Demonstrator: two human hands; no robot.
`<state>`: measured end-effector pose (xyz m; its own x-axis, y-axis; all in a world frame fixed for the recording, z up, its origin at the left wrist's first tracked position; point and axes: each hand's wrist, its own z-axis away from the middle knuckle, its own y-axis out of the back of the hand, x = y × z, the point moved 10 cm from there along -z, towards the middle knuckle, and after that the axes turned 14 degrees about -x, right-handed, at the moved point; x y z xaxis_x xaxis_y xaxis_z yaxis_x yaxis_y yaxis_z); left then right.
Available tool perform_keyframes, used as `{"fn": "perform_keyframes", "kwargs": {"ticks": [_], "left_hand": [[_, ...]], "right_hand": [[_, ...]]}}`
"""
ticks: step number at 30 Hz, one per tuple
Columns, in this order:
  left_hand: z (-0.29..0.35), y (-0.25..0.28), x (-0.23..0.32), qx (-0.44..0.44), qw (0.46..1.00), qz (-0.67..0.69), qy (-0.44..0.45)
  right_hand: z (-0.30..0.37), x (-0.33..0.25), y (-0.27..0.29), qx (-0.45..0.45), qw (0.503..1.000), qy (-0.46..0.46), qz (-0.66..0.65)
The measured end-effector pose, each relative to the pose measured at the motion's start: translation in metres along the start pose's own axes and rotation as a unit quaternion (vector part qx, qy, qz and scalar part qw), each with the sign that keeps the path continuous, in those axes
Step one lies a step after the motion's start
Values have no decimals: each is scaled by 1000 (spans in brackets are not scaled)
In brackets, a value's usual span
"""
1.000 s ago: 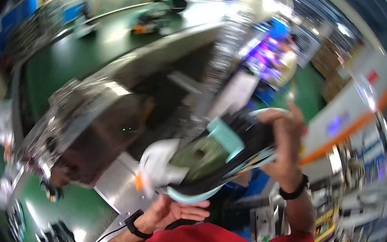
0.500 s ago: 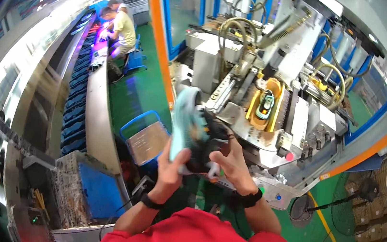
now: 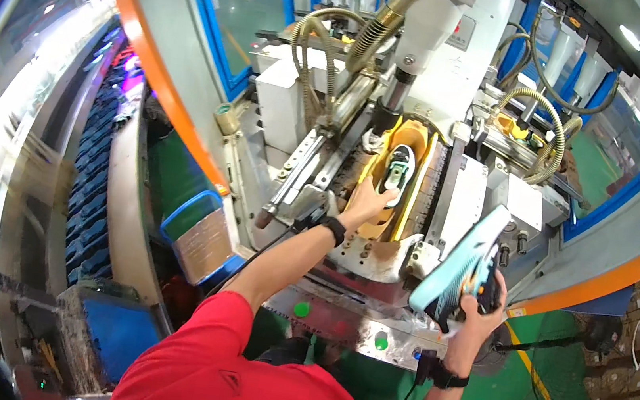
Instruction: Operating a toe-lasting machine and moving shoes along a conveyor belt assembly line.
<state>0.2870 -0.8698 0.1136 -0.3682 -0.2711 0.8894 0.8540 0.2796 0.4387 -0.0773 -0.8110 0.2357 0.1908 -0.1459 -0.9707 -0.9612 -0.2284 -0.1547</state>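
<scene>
**Two shoes at the bed of a sole press, one seated and one in hand**

Head view. Just above and right of centre, a pale green and black shoe (image 3: 399,170) lies in the well of the sole press (image 3: 459,57), between yellow side pads (image 3: 417,182). The left hand (image 3: 369,204) reaches in from the lower left, its thumb at the near end of this shoe; whether the fingers have closed on it cannot be determined. At right, below the middle of the frame, the right hand (image 3: 483,306) grips a second shoe with a light-blue sole (image 3: 456,263), thumb and fingers folded around the upper. This shoe is tilted, its sole turned toward the upper left, well apart from the well.

The step in hand appears to be tending the seated shoe while the other is held aside. The next move would call for a secure left-hand hold clear of the side pads, and a steady right hand.

Hard to make out: the left fingertips are partly hidden, the seated shoe's underside is out of sight, the right palm lies behind the held shoe, and the press head is cut off by the upper edge.
</scene>
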Motion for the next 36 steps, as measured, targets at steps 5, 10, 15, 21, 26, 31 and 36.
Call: {"fn": "perform_keyframes", "kwargs": {"ticks": [5, 10, 15, 21, 26, 31, 36], "left_hand": [[-81, -48, -19, 60, 991, -115, 44], [-93, -39, -31, -12, 992, -14, 125], [3, -30, -28, -145, 856, 472, 150], [174, 71, -17, -153, 866, 461, 118], [277, 166, -39, 10, 886, 461, 40], [366, 211, -70, 218, 863, 455, 20], [428, 191, -112, 302, 803, 509, 65]], "right_hand": [[9, -17, 44, 91, 991, 33, 95], [-53, -26, 51, 79, 964, 58, 249], [-199, 1, -13, -79, 931, -73, 350], [-281, 116, -162, -271, 793, -220, 499], [-290, 195, -204, -140, 773, -130, 604], [-272, 214, -226, -97, 759, -77, 639], [-189, 142, -246, -178, 792, 164, 561]]}}
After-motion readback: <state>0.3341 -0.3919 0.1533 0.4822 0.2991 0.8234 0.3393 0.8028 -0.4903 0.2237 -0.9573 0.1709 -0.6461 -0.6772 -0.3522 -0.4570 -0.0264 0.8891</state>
